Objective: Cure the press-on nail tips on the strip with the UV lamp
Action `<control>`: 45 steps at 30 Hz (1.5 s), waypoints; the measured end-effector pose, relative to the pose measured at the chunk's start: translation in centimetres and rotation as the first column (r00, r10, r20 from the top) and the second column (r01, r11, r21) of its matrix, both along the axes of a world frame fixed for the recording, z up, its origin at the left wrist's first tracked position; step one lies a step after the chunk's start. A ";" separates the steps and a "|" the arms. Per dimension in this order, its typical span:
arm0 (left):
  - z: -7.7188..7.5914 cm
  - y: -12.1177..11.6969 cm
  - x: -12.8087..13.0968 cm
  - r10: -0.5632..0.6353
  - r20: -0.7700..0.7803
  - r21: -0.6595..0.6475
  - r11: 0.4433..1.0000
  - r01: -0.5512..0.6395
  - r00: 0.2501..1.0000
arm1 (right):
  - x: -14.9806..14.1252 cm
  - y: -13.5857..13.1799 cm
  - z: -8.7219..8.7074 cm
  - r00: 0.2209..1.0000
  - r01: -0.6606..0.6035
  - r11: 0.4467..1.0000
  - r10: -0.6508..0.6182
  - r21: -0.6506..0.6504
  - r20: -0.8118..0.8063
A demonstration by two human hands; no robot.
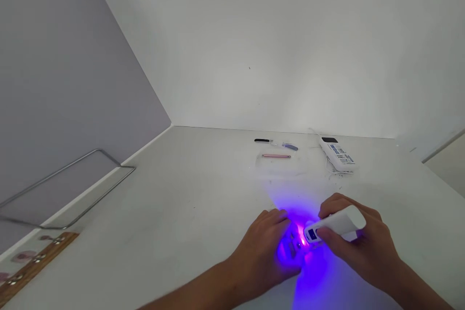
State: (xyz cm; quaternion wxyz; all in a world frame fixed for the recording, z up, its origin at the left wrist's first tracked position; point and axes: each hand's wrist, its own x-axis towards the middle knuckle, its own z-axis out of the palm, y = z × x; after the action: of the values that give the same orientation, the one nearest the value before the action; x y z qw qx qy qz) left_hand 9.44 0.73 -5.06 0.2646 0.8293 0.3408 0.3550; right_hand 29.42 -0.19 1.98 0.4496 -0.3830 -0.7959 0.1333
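Note:
A white handheld UV lamp [339, 224] is gripped in my right hand [368, 242], its thumb lying near a small dark display on the lamp. Bright violet light shines from the lamp's left end onto the fingers of my left hand [267, 249]. Those fingers are curled inward near the table top, just left of the lamp. Glare and the back of the hand hide what they hold, if anything. A few small dark spots show in the violet glow by the fingertips, too washed out to name.
Farther back on the white table [174, 193] lie a pink stick-shaped tool [276, 156], a black-handled tool [263, 140] and a blue-grey tool [289, 147]. A white box with printed labels [337, 155] and a thin cord sits right of them. At left are a metal wire frame [98, 203] and a wooden strip [38, 264].

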 end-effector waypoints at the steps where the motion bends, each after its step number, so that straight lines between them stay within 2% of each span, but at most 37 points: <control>1: 0.2 0.1 -0.2 0.003 0.016 -0.020 1.000 -0.002 1.000 | 0.0 -0.1 -0.1 1.000 0.000 1.000 0.000 -0.004 -0.020; 5: 1.0 0.2 -1.1 0.056 0.088 0.059 0.996 -0.061 0.995 | 0.2 -0.3 -0.7 0.986 0.109 0.994 -0.108 0.000 -0.128; 9: 1.5 0.5 -1.8 0.010 0.130 0.140 0.990 -0.029 0.991 | 0.5 -0.1 -0.7 0.945 0.229 0.973 -0.232 -0.042 -0.232; 15: 0.8 0.8 -3.0 -0.032 0.107 0.139 0.990 0.017 0.994 | 0.8 0.2 -0.8 0.962 0.120 0.968 -0.168 -0.219 -0.217; 18: 0.3 0.9 -3.3 -0.044 0.156 -0.037 0.998 0.050 0.987 | 0.5 -0.2 -1.4 0.945 0.133 0.956 -0.202 -0.262 -0.256; 20: 0.3 1.0 -3.4 -0.023 0.211 -0.192 0.979 0.065 0.977 | 0.0 -0.5 -1.6 0.939 0.167 0.955 -0.230 -0.246 -0.255; 22: 0.4 1.1 -3.3 0.019 0.241 -0.285 0.957 0.052 0.970 | -0.4 -0.8 -1.7 0.928 0.206 0.952 -0.263 -0.225 -0.263; 26: 0.8 1.4 -3.1 0.039 0.282 -0.337 0.939 0.061 0.959 | -0.5 -1.2 -2.1 0.929 0.194 0.970 -0.229 -0.144 -0.292; 31: 0.7 1.5 -3.2 0.031 0.305 -0.344 0.935 0.080 0.952 | 0.3 -1.2 -2.6 0.961 0.137 0.985 -0.158 -0.104 -0.229; 34: 0.4 1.4 -3.2 0.015 0.266 -0.278 0.959 0.062 0.964 | 0.4 -1.2 -2.6 0.967 0.123 0.985 -0.146 -0.118 -0.208; 37: 0.1 1.3 -3.2 0.032 0.212 -0.081 0.997 -0.015 0.977 | 0.3 -1.2 -2.6 0.963 0.153 0.982 -0.173 -0.113 -0.204; 40: 0.1 1.4 -3.3 0.026 0.179 0.065 0.997 -0.038 0.984 | 0.0 -1.2 -2.4 0.956 0.191 0.977 -0.208 -0.100 -0.207; 45: 0.3 1.6 -3.5 0.002 0.132 0.132 0.991 -0.020 0.991 | -0.1 -1.1 -2.1 0.958 0.180 0.978 -0.199 -0.108 -0.205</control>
State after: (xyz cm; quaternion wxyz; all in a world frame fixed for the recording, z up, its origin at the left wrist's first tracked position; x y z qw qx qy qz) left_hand 5.99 2.38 -4.77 0.2285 0.8180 0.3027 0.4324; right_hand 29.29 -1.30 -0.09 0.5263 -0.4603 -0.6956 0.1653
